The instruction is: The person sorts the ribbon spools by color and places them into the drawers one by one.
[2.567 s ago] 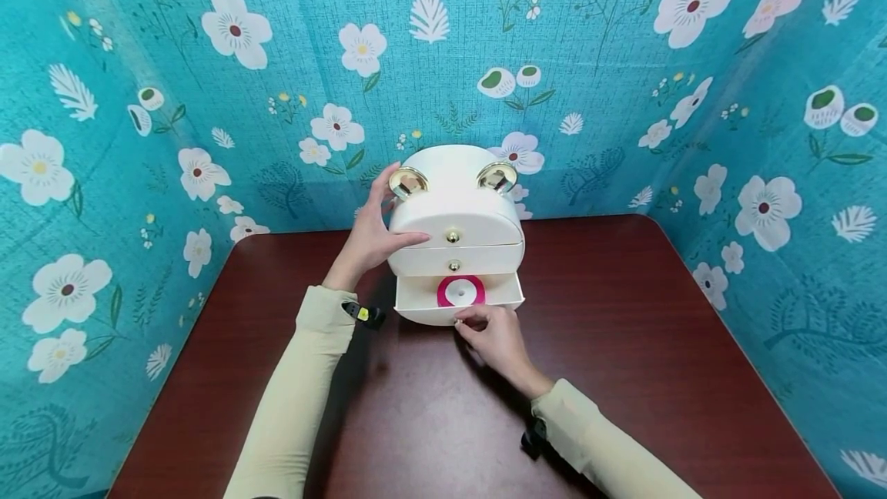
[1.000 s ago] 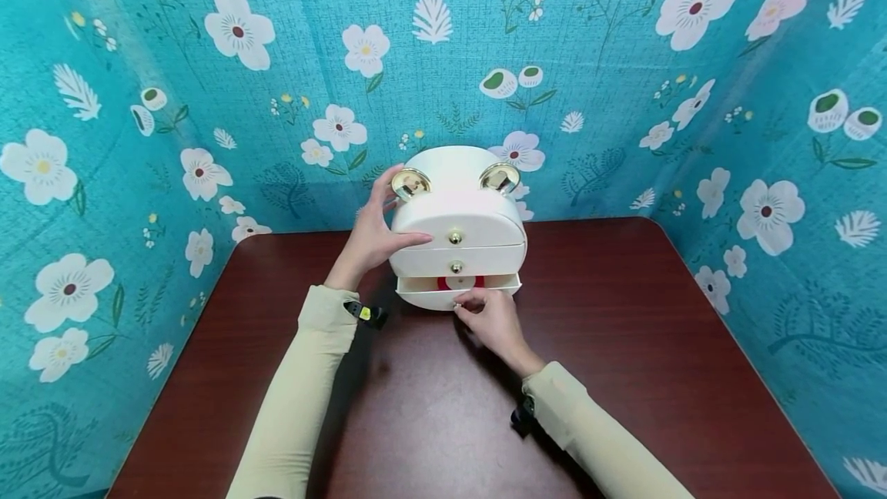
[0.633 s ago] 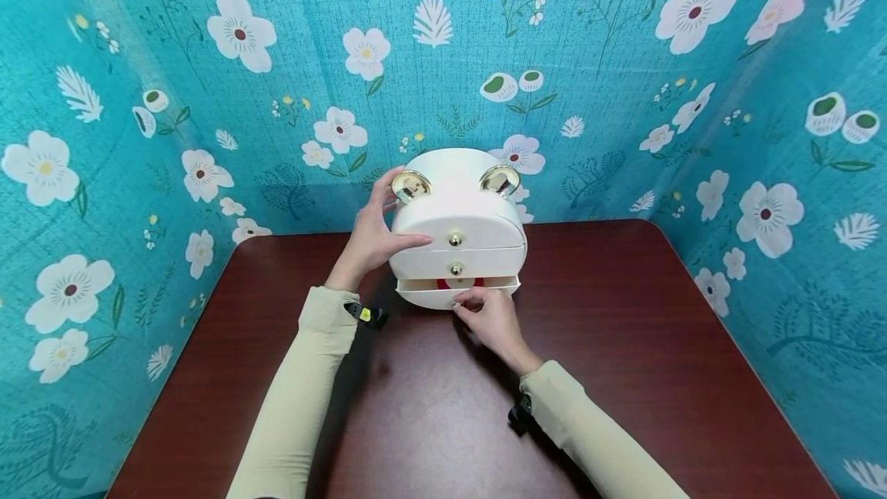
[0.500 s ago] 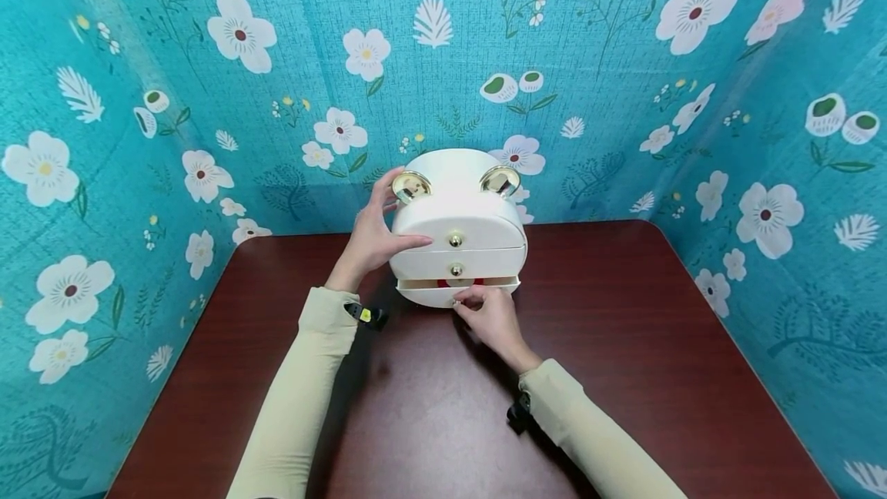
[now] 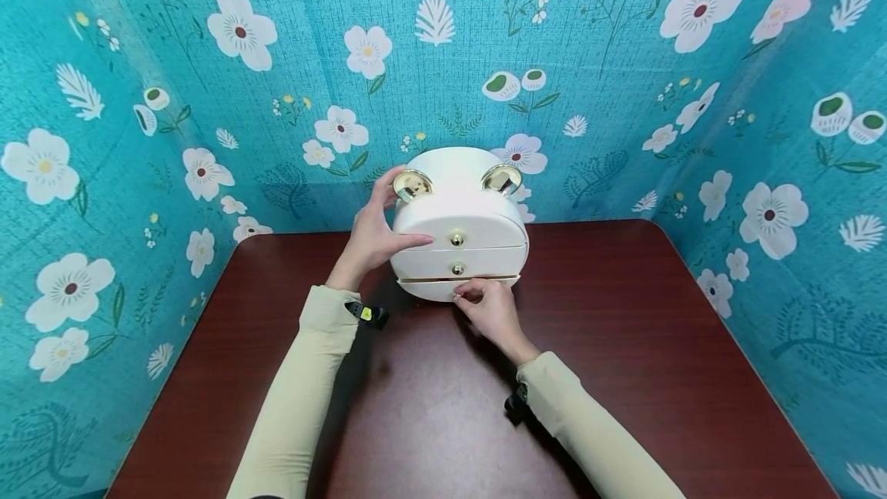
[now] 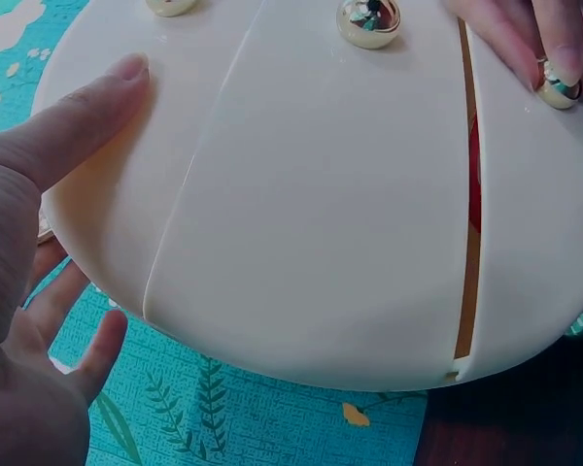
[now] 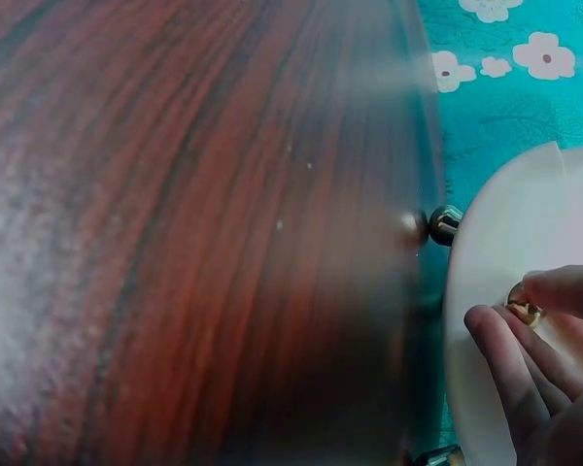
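Note:
A white drawer box [image 5: 460, 210] with gold ears stands near the back of the table. Its two upper drawers are closed, each with a gold knob. The bottom drawer [image 5: 424, 290] stands out by a narrow slit, through which a strip of red object [image 6: 474, 180] shows in the left wrist view. My left hand [image 5: 372, 237] grips the box's left side, thumb on the top drawer's front and fingers behind the edge. My right hand [image 5: 493, 314] pinches the bottom drawer's gold knob [image 6: 560, 89] between thumb and finger.
The dark red-brown table [image 5: 624, 376] reaches out on both sides of the box. A teal floral cloth [image 5: 443, 45] hangs close behind it and along both sides. Small gold feet [image 7: 445, 224] support the box underneath.
The bottom drawer has slid inward from well out to a thin gap, hiding the pink-red disc with its white centre. My right hand has moved forward with its knob; my left hand has stayed put.

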A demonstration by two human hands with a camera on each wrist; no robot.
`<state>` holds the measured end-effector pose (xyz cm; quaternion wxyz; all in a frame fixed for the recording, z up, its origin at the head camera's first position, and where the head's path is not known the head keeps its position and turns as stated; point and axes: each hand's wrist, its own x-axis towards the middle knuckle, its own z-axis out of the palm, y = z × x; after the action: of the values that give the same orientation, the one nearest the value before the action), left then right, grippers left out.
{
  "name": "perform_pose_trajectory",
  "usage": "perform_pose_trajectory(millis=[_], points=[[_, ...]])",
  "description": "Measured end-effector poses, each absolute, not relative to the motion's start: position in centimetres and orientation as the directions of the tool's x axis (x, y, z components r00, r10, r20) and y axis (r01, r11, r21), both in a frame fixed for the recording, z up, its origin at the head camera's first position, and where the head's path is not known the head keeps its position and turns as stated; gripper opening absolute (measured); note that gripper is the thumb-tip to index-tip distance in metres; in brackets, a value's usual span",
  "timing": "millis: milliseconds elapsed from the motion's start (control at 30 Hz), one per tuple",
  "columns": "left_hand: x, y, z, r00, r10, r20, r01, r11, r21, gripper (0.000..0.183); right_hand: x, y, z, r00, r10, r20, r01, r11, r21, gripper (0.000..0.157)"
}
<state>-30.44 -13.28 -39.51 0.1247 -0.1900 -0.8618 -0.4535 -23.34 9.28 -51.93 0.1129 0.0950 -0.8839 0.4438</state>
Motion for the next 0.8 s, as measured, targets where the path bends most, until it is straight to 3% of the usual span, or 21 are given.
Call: perform_pose_trajectory(millis=[800], points=[[-30.56,-13.58,-39.36,-0.877,0.229,0.422,0.473,0.561,0.679,0.112,-24.37,9.24,-52.25,-0.948,-0.076,0.308,-0.292,0.595,-0.749,0.010]])
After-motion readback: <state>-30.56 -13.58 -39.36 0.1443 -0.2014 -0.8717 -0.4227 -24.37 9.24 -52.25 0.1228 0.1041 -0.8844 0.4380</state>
